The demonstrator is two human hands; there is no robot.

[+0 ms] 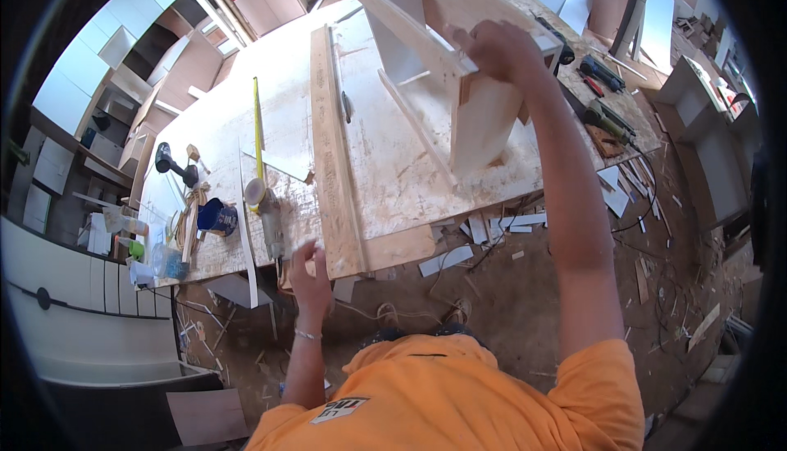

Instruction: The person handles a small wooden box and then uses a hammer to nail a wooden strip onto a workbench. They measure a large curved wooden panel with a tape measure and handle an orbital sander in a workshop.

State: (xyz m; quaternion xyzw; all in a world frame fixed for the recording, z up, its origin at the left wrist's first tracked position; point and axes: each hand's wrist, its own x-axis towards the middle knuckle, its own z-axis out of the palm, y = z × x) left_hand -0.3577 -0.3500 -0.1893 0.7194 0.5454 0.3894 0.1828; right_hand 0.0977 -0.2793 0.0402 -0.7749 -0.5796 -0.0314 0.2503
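An open-topped box (492, 123) of pale wood boards stands on the right part of the worktable. My right hand (502, 51) is at its top near corner, fingers bent and closed; whether they grip the edge or a small thing is hidden. At the table's near edge, my left hand (310, 277) is raised with curled fingers pinched together, and what they hold is too small to make out. Beside it lie a grey tube-shaped tool (272, 230) and a tape measure (256, 192) with its yellow blade drawn out. A long wooden board (328, 131) lies left of the box.
On the worktable (393, 197), a cordless drill (176, 166), a dark blue tub (217, 216) and a clear container (170, 263) are at left. Several power tools (602, 74) lie at right. Offcuts and cables (643, 213) litter the floor. Cabinet carcasses (705, 139) stand around.
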